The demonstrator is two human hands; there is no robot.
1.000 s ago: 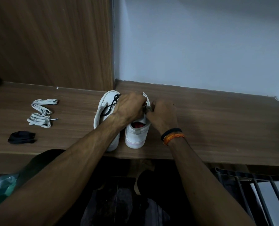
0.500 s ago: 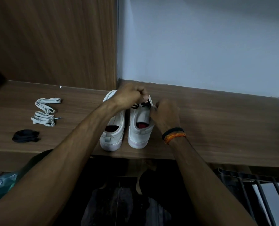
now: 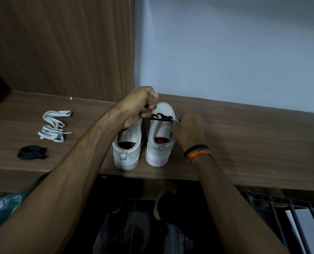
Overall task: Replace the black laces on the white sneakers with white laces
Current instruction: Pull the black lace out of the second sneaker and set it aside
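Pointing seemingly wallward, lengthwise: right sneaker [image 3: 159,143]

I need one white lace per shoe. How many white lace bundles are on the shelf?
2: one bundle farther back on the shelf's left side, the other just nearer, above the black lace bundle.

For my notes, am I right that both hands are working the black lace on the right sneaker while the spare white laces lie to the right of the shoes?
Not quite: the head view shows the white laces lying left of the sneakers; the rest holds.
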